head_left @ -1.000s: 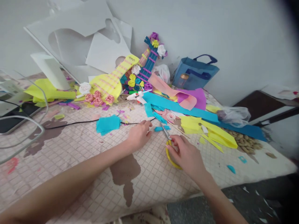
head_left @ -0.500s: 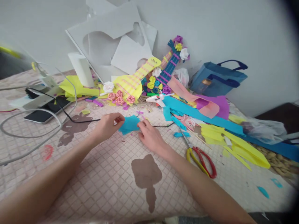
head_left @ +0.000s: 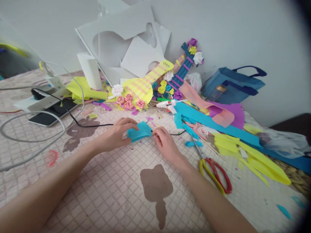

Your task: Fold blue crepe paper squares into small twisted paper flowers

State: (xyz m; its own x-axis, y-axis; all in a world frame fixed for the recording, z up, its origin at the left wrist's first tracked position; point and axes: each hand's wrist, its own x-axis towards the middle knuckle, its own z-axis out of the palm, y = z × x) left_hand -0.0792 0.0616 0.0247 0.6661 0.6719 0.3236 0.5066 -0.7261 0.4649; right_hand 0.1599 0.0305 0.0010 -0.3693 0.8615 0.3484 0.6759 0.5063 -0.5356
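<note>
A small piece of bright blue crepe paper (head_left: pixel 142 132) is held a little above the tablecloth in the middle. My left hand (head_left: pixel 119 134) grips its left side, with fingers over the top and the thumb at the lower edge. Just off the paper's right edge, my right hand (head_left: pixel 164 140) has its fingers curled together in a pinch. Whatever may be between those fingertips is too small to see. A black cable (head_left: pixel 97 125) passes behind both hands. Scissors (head_left: pixel 204 158) with one red and one yellow handle lie partly open to the right of my right hand.
A white glue gun (head_left: pixel 167 104) lies behind the hands, near a yellow paper guitar (head_left: pixel 138 90) with paper roses. Blue crepe strips (head_left: pixel 213 119) and yellow paper (head_left: pixel 257 158) spread along the right. A phone (head_left: pixel 52 113) and a power strip (head_left: pixel 43 100) are at left.
My left hand has reached further over the blue paper, its fingers now on top. My right fingers have come off the paper's right edge. The view has shifted slightly left.
</note>
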